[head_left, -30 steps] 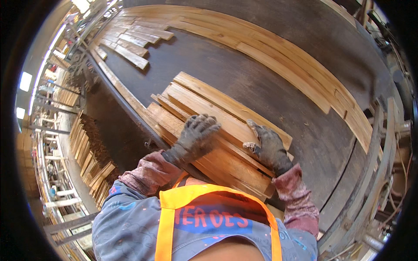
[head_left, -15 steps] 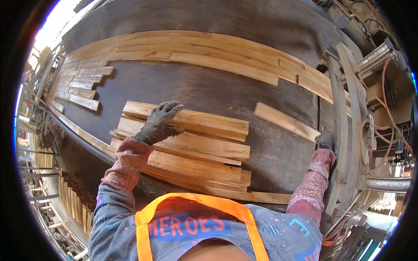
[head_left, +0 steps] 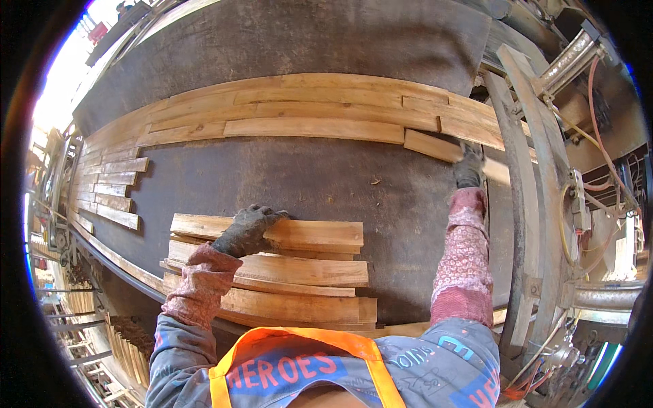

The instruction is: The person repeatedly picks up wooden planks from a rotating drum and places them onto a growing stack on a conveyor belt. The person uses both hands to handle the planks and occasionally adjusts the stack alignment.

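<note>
My right hand (head_left: 469, 168), in a dark glove, is closed on a short pale wooden plank (head_left: 430, 145) toward its right part. The plank's left end meets the end of a longer board (head_left: 313, 129) in the near row of laid boards. My left hand (head_left: 246, 230), also gloved, is closed over the far plank (head_left: 320, 232) of a loose pile, its fingers bent at the far edge. Several more planks (head_left: 306, 270) lie in that pile, close to my body. The left thumb's grip is partly hidden.
Laid boards (head_left: 326, 95) run in a curved band across the dark table (head_left: 292, 173), with stepped plank ends (head_left: 117, 216) at the left. On the right, a wooden beam frame (head_left: 520, 204) with a metal cylinder (head_left: 568, 64) and hoses borders the table.
My right hand has carried the short plank away from me and leftward, up to the laid boards. My left hand, spread over the pile before, has closed at its far plank.
</note>
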`<state>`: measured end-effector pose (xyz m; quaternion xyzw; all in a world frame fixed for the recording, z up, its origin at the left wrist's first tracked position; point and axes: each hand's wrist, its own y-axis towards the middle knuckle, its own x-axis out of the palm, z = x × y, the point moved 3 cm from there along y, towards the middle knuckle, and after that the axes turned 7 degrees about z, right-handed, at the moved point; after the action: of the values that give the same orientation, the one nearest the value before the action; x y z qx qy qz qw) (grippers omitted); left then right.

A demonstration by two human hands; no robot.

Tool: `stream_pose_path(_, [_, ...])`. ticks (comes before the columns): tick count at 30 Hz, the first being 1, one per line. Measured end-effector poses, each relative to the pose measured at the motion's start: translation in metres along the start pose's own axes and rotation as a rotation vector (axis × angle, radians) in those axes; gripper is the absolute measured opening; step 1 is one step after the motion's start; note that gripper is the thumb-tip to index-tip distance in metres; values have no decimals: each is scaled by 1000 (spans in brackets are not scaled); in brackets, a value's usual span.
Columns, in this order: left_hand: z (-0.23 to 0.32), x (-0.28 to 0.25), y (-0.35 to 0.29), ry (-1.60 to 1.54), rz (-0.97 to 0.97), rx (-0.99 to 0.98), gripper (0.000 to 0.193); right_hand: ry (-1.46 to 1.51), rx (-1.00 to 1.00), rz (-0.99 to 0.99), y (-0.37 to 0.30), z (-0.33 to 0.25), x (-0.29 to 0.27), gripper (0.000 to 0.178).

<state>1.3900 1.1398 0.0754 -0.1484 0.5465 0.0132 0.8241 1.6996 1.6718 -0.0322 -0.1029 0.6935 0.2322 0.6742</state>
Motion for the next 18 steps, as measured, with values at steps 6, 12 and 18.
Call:
stream_pose_path(6, [2,-8,10,82,1,87,75,978,-73,266,-8,-100,-33,69])
stream_pose_path(12, [-62,-31,53,449,52,-144,78,550,-820,-161,-205,-254,-139,55])
stream_pose_path(18, [-167,-46,52,522,86,-289,71,466,-851,-417,-278,-315,-143,49])
